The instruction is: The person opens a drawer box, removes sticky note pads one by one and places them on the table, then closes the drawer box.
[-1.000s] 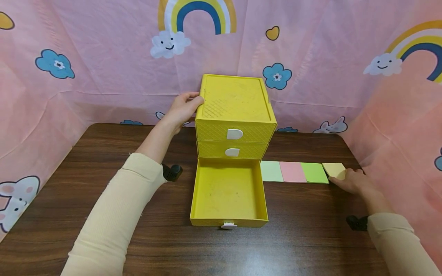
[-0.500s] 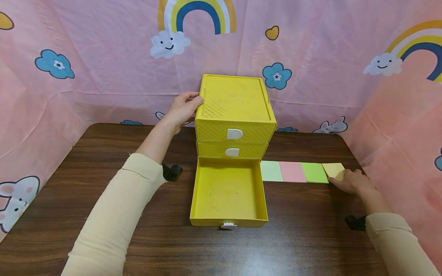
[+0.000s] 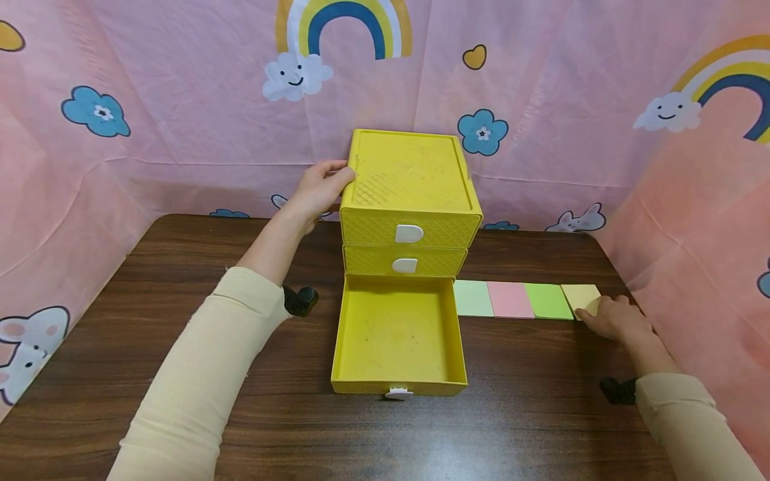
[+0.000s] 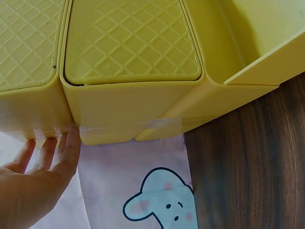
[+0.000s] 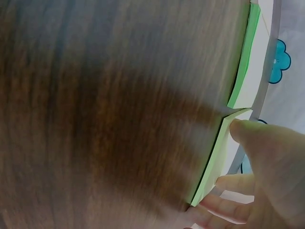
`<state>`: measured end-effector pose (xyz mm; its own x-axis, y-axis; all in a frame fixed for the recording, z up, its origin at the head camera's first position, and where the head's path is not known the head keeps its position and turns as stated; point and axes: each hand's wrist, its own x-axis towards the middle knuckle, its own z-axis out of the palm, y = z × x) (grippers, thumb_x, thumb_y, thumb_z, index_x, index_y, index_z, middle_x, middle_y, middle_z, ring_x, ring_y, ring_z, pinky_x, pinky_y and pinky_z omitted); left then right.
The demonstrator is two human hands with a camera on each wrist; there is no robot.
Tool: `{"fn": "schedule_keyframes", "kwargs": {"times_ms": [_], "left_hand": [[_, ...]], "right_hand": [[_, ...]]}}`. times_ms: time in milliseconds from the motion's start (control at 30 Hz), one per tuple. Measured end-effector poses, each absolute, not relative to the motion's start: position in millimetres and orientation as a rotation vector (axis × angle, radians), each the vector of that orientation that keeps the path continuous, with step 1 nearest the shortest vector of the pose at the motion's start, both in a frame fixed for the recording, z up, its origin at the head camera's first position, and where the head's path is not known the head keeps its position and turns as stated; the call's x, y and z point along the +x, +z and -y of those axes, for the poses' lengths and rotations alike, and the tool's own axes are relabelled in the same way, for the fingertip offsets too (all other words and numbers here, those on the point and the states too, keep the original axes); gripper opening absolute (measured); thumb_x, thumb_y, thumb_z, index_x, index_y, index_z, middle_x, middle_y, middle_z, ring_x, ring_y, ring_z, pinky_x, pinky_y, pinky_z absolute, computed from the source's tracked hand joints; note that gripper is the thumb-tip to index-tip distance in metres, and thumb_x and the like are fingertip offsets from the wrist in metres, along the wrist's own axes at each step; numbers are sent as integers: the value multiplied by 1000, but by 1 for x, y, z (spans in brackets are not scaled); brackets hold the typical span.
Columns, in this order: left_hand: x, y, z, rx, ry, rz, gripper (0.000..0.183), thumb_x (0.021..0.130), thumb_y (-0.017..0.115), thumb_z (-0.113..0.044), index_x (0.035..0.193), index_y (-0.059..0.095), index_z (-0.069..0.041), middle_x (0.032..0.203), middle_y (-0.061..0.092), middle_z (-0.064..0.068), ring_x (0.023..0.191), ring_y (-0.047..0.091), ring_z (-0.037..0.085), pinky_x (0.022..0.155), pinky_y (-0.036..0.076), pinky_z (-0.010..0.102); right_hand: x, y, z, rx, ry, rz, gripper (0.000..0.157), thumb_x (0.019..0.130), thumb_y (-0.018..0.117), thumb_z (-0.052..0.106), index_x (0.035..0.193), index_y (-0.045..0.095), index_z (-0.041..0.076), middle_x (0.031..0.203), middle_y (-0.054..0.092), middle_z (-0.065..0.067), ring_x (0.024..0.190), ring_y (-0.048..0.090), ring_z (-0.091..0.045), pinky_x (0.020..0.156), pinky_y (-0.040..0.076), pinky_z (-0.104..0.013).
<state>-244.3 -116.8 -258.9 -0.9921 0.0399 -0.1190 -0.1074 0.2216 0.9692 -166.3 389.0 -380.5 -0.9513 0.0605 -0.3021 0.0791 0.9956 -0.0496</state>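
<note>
A yellow cabinet (image 3: 412,174) with three stacked drawers stands at the middle of the table; its bottom drawer (image 3: 397,334) is pulled out and bare inside. My left hand (image 3: 319,190) rests against the cabinet's left side, thumb at the top edge. Nearly straight fingers touch that side wall in the left wrist view. At the far right, my right hand (image 3: 616,317) lies over a pale yellow sticky note pad (image 3: 580,296). The thumb touches its top near the front left corner, and the other fingers lie along its right end (image 5: 217,162).
A row of sticky note pads runs right from the cabinet: mint (image 3: 473,298), pink (image 3: 510,300) and bright green (image 3: 549,302). Pink printed cloth (image 3: 409,100) closes off the back and both sides of the brown wooden table (image 3: 517,414).
The yellow pad has turned slightly and now lines up with the row. My right thumb has shifted from its corner onto its top. My left hand and the cabinet have stayed put.
</note>
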Motion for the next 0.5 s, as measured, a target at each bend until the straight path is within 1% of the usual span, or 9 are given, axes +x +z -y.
{"fn": "schedule_keyframes", "kwargs": {"times_ms": [167, 400, 500], "left_hand": [[-244, -259, 117, -62, 1881, -2361, 55, 90, 47, -31, 141, 37, -16, 133, 45, 4, 107, 56, 20, 86, 51, 31], [-245, -258, 118, -67, 1876, -2359, 55, 90, 47, -31, 141, 36, -17, 135, 45, 4, 108, 56, 19, 89, 50, 34], [-245, -258, 118, -70, 1869, -2365, 55, 89, 47, -32, 141, 37, -17, 134, 45, 4, 108, 56, 19, 89, 50, 34]], "right_hand": [[-165, -383, -389, 88, -79, -2862, 73, 90, 45, 42, 112, 38, -26, 101, 35, -45, 88, 46, -57, 71, 43, -59], [-164, -384, -387, 114, -86, -2857, 75, 90, 45, 45, 115, 36, -26, 100, 35, -42, 87, 47, -55, 68, 43, -58], [-164, -383, -387, 118, -78, -2859, 76, 90, 44, 45, 115, 37, -26, 101, 35, -41, 88, 47, -56, 68, 43, -59]]}}
